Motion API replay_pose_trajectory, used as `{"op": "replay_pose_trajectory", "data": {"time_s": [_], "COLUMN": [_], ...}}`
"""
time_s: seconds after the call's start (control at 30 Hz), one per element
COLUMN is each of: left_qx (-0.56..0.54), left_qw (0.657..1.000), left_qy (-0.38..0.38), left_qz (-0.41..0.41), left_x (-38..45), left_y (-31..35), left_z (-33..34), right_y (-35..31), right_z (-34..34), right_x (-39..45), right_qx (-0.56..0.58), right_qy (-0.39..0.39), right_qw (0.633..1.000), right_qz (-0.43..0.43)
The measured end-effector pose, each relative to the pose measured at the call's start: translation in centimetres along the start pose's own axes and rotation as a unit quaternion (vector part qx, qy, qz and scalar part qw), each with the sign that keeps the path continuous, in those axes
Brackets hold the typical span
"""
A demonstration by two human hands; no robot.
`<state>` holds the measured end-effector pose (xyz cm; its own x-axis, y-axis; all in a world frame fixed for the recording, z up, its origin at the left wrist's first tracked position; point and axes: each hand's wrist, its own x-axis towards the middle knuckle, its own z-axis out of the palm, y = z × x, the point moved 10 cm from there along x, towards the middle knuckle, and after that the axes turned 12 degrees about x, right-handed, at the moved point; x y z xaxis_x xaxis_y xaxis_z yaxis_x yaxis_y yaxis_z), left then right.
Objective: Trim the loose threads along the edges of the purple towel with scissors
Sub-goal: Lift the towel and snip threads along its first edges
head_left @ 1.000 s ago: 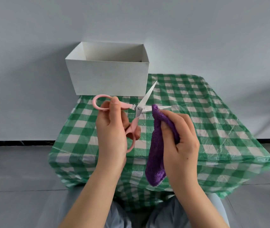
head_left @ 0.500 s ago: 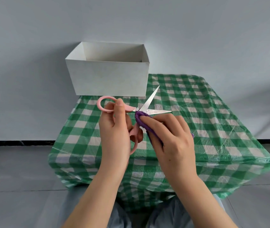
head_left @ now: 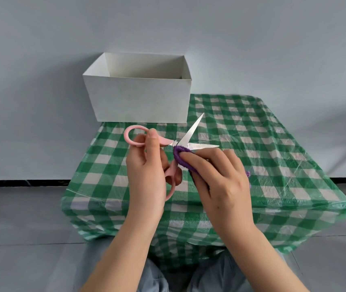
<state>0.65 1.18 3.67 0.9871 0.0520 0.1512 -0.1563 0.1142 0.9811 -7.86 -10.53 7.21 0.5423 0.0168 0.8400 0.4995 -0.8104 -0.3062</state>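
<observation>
The right hand's [head_left: 220,182] fingers [head_left: 191,163] pinch a fold of the purple towel [head_left: 179,153] just under the parted blades. The left hand [head_left: 147,171] grips the pink scissors [head_left: 185,141] above the checked surface [head_left: 273,154]. No cut threads visible; trimming looks barely begun.

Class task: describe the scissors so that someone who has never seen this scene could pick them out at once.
Above the green checked table, in front of the white box, the left hand grips the scissors. They alone have pink loop handles and open silver blades, beside the purple towel.
</observation>
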Motion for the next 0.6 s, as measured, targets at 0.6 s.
{"op": "replay_pose_trajectory", "data": {"time_s": [0.6], "left_qx": [-0.026], "left_qw": [0.999], "left_qy": [-0.01], "left_qz": [-0.031], "left_x": [0.0], "left_y": [-0.6], "left_z": [0.1], "right_y": [0.5], "right_z": [-0.2], "right_x": [0.5], "right_qx": [-0.019], "right_qy": [0.008], "right_qw": [1.0], "right_qz": [0.005]}}
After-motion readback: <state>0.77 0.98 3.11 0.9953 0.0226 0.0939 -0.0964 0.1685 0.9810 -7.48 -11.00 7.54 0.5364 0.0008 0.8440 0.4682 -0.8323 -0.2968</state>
